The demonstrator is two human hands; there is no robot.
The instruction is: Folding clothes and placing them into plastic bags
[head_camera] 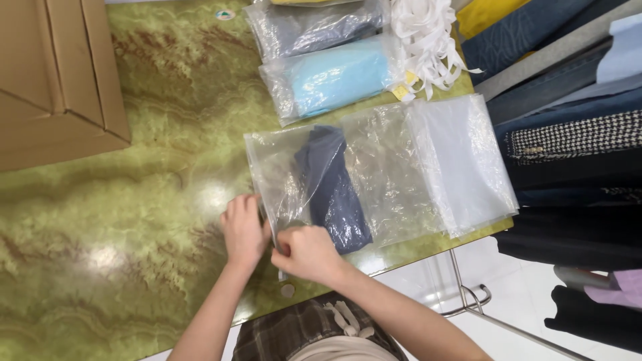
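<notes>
Counter (134, 200) first: green marbled and glossy, it fills most of your view, with a brown cardboard box (57, 80) at the far left corner and a rack of dark garments (568, 154) hanging off to your right. Nearer the middle lies a stack of empty clear bags (461, 160), and overlapping its left edge is the clear plastic bag (294, 180) you are working on, with a folded navy garment (334, 194) inside, lying lengthwise toward you.

Your left hand (244, 230) pinches the bag's near-left edge, grip narrow on the plastic. Your right hand (307, 253) is closed over the same edge just beside it, at the garment's near end; whether it holds the film or only presses it, you cannot tell from here.

Judging from this, the thin film could wrinkle or tear if your two hands pull apart, and the bag sits close to the counter's near edge, so a tug toward you might drag it over.

Beyond it lie two filled bags: one with a light blue garment (341, 77), one with a grey garment (314, 27), beside a heap of white strips (424, 40). A small round sticker (225, 15), white with green and orange, sits at the far edge.
</notes>
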